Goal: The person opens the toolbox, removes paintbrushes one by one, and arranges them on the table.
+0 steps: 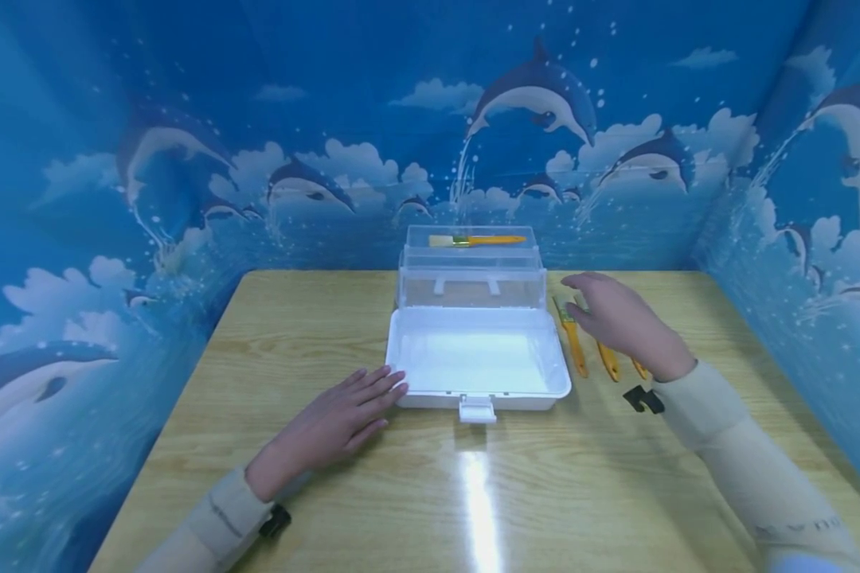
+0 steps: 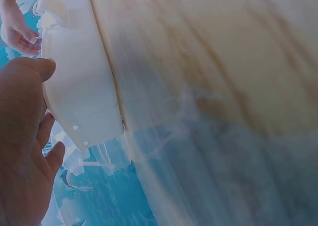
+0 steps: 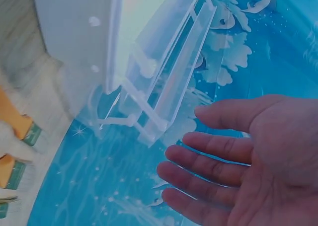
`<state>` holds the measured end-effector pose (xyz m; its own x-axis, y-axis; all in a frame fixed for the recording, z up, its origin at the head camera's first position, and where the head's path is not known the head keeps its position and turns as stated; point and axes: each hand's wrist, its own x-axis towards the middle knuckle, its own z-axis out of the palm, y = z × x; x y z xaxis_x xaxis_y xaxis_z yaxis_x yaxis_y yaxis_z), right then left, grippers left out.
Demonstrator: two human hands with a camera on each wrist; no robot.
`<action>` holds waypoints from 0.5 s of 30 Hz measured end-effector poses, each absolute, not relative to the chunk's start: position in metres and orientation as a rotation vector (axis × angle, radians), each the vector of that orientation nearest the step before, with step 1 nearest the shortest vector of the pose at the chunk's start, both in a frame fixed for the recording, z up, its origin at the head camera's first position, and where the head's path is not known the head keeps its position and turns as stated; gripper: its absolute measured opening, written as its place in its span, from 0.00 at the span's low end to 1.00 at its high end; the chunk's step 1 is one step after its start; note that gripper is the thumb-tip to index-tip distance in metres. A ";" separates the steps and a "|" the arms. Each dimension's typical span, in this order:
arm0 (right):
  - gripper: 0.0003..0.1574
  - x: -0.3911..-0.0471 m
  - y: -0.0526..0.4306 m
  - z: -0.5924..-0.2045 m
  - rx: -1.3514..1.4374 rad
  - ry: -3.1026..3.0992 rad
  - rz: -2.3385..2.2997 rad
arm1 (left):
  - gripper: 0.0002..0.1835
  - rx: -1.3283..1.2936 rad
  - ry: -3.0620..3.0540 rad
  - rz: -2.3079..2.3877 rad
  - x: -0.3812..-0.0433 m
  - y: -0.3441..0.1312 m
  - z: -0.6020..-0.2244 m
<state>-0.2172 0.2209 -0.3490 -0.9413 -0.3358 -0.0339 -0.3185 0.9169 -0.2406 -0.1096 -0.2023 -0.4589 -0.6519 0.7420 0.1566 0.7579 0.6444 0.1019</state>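
A white plastic storage box [image 1: 478,403] stands unfolded on the table, its clear trays [image 1: 471,285] raised behind the white base. One paintbrush [image 1: 496,239] with an orange handle and pale bristles lies in the top tray. Against the base's front left corner my left hand [image 1: 340,418] rests with its fingers extended. My right hand [image 1: 619,314] hovers right of the box with nothing in it; the right wrist view shows its palm and loosely spread fingers. Beneath that hand lie a paintbrush [image 1: 573,342] and two more, partly covered by the hand and arm.
The wood-grain table [image 1: 315,318] carries the box near its back edge. Blue curtains [image 1: 330,95] printed with dolphins hang behind it and on both sides. A white latch [image 1: 477,409] projects from the front of the base.
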 end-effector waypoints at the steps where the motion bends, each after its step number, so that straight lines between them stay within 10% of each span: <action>1: 0.30 -0.218 0.219 -0.348 -0.520 2.999 -0.349 | 0.31 -1.260 -2.758 -0.242 -0.110 -0.202 -0.459; 15: 0.29 -0.244 0.201 -0.336 -0.659 2.951 -0.439 | 0.31 -1.252 -2.771 -0.236 -0.110 -0.203 -0.459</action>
<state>-0.2444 0.2006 -0.3360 -0.9034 -0.4282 -0.0208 -0.4036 0.8659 -0.2957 -0.1095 -0.2031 -0.4593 -0.6592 0.7374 0.1469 0.7517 0.6516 0.1023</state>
